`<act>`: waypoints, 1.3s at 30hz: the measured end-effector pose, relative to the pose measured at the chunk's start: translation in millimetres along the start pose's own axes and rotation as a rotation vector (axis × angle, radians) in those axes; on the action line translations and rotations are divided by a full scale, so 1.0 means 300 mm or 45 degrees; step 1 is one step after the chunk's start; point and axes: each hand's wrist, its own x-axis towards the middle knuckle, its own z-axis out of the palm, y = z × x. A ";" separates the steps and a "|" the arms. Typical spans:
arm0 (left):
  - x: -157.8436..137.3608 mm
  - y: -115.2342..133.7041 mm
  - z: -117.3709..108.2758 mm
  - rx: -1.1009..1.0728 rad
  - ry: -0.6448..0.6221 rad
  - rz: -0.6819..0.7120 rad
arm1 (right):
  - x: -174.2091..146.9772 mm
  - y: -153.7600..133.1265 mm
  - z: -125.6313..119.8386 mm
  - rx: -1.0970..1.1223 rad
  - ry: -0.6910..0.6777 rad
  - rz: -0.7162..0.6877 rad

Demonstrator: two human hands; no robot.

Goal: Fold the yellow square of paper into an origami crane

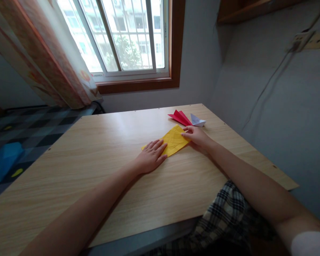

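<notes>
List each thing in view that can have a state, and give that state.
Yellow paper, creased
Left hand, flat on the yellow paper
Right hand, gripping the paper's right edge
Red paper, folded
White paper, folded
Curtain, drawn aside
Window, open or shut unclear
Plug, apparently in its socket

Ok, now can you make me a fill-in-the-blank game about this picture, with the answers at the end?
1. The left hand and the right hand both touch the ____ sheet.
2. On the table, the folded paper lying beside the white boat-like paper is coloured ____.
3. That white paper lies closer to the ____ hand.
4. In the picture, the curtain hangs to the ____ of the window.

Missing words: yellow; red; right; left.
</notes>
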 end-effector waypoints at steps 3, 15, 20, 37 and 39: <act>-0.002 0.024 -0.019 0.203 -0.159 -0.050 | 0.009 0.032 0.000 -0.065 -0.093 -0.087; -0.001 0.024 -0.058 0.266 -0.204 0.037 | -0.010 0.031 0.028 -0.067 -0.168 -0.181; 0.000 0.011 -0.075 0.223 -0.174 0.107 | -0.013 0.033 0.025 -0.169 -0.110 -0.176; 0.019 0.010 -0.027 0.173 0.015 0.028 | -0.011 0.021 0.025 -0.707 -0.151 -0.539; 0.018 0.013 -0.029 0.170 0.016 0.001 | -0.017 0.020 0.028 -0.734 -0.184 -0.595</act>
